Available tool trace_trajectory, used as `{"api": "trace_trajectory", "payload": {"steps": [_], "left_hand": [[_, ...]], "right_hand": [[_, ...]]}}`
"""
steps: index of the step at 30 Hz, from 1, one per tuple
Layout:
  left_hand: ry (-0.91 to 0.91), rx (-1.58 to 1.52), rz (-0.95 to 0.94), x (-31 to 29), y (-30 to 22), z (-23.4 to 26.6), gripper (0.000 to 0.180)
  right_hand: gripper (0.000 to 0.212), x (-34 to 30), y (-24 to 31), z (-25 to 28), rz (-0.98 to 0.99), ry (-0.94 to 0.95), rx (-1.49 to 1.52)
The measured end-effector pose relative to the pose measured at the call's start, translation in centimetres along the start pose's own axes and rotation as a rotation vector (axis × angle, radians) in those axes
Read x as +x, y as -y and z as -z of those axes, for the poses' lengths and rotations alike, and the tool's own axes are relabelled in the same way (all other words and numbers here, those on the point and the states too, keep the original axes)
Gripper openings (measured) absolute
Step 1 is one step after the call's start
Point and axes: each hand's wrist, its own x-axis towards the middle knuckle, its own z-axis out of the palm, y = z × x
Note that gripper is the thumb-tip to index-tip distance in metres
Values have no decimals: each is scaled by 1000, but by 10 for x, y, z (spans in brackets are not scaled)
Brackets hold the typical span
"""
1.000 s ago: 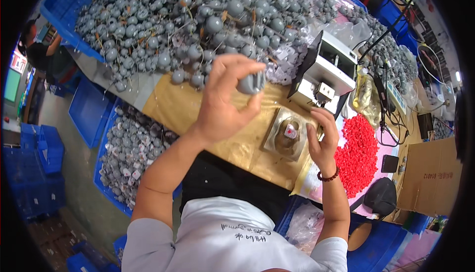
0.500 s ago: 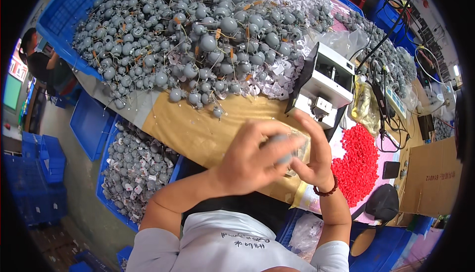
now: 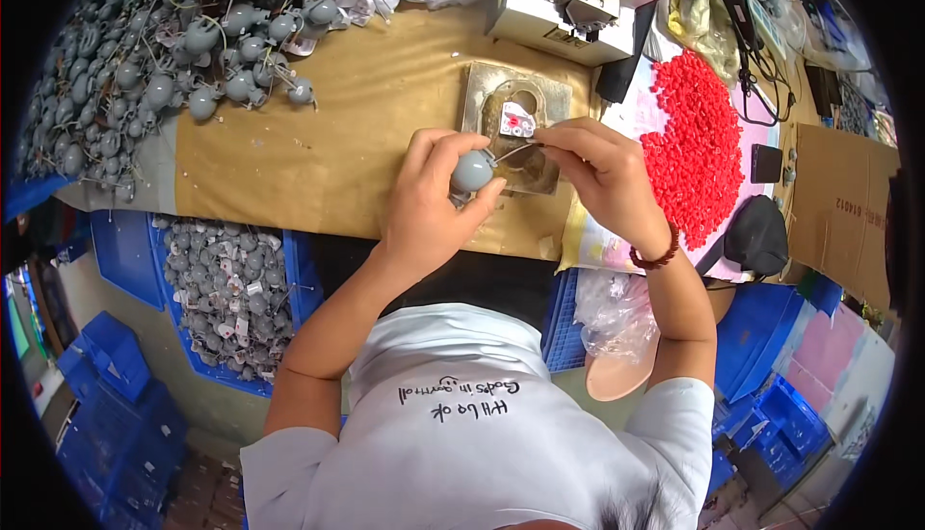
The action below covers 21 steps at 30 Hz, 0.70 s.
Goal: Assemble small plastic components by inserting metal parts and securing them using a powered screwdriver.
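Note:
Between the thumb and fingers of my left hand [image 3: 424, 198] is a smooth grey ball [image 3: 472, 172]. A thin pale wire [image 3: 514, 151] runs from the ball's right side to my right hand [image 3: 612, 173], whose thumb and fingers are pinched on its end. Both hands hover over the front of a square metal plate [image 3: 478, 96] with a rounded recess. A small white piece with red spots [image 3: 516, 120] shows just beyond my right fingertips, over the recess; whether it is joined to the wire, I cannot tell.
Grey balls with wires [image 3: 159, 87] are heaped at the left. Behind the plate stands a white machine [image 3: 549, 29]. Small red parts [image 3: 699, 145] lie in a pile on the right, near a black cap [image 3: 756, 236]. Below the table's left edge is a blue crate [image 3: 231, 376] of grey parts.
The view has shifted, bringing the table's front and my shirt further into sight. My hands, blurred and close together before, are now apart, with the wire stretched between them and the plate uncovered.

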Motion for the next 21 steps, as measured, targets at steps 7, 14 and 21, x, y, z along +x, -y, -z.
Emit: {"api": "trace_trajectory", "payload": {"steps": [7,14,21], "left_hand": [[-13,174,-62,15,14,-4,41],[25,168,-122,14,16,-8,45],[-7,138,-198,20,20,-7,45]], "right_hand": [[28,21,-17,-20,203,-34,-352],[37,27,-17,-16,337,88,-524],[41,22,-39,-23,402,-42,-417]]}}
